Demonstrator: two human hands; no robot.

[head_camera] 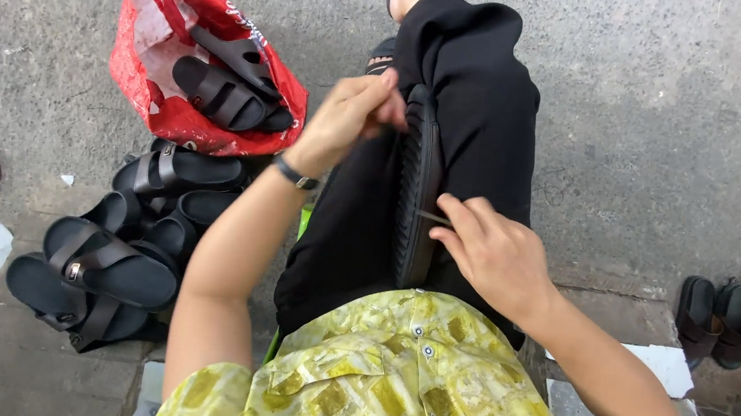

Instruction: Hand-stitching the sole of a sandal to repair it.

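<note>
Black sandal [417, 185] is resting edge-up on lap; left hand [350, 119] is pinching its toe end, right hand [490, 248] is pinching a thin needle [432, 216] against its sole. Concrete ground [656, 110] is lying beneath.

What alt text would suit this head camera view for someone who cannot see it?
A seated person holds a black sandal edge-up on their lap, left hand gripping its top, right hand pushing a thin needle at its side. More black sandals lie beside a red bag.

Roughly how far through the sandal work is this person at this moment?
Which are done cannot be told. In hand: one black sandal on edge on the lap, left hand pinching its top, right hand holding a thin tool against its edge. Waiting nearby: a pile of sandals and more in the red bag.
</note>
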